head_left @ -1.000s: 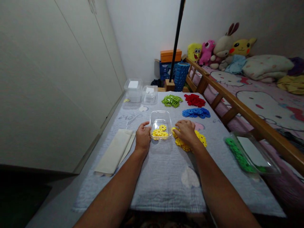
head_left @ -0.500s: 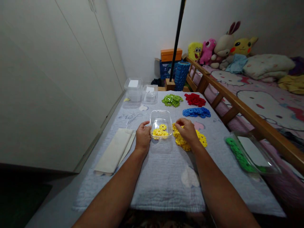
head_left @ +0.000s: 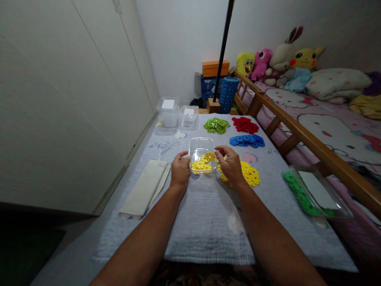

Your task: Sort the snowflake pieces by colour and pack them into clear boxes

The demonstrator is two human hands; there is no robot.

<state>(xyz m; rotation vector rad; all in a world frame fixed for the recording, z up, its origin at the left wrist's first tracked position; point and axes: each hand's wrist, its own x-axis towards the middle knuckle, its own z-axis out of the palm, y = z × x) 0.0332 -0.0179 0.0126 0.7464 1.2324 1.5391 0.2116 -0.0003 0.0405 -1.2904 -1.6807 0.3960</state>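
A clear plastic container [head_left: 201, 141] stands at the middle of the table, with several yellow flower-shaped plastic pieces [head_left: 200, 165] inside. My left hand [head_left: 180, 170] grips its left wall, thumb near the rim. At the right rim is my right hand [head_left: 229, 163], its fingertips pinched on one yellow flower-shaped piece [head_left: 210, 156] above the others. A larger pile of the same yellow pieces [head_left: 250, 174] lies on the cloth below and beside my right hand, which partly covers it.
Light green [head_left: 216, 125], red [head_left: 245, 125] and blue piles [head_left: 247, 140] lie farther back. Lidded clear boxes [head_left: 168, 113] stand back left. A clear box of green pieces [head_left: 315, 194] sits at right by the wooden bed rail [head_left: 293, 129]. A folded beige cloth [head_left: 144, 188] lies at left.
My right hand has moved left from the yellow pile to the container's right rim, bringing a yellow piece. My left hand has stayed on the container.
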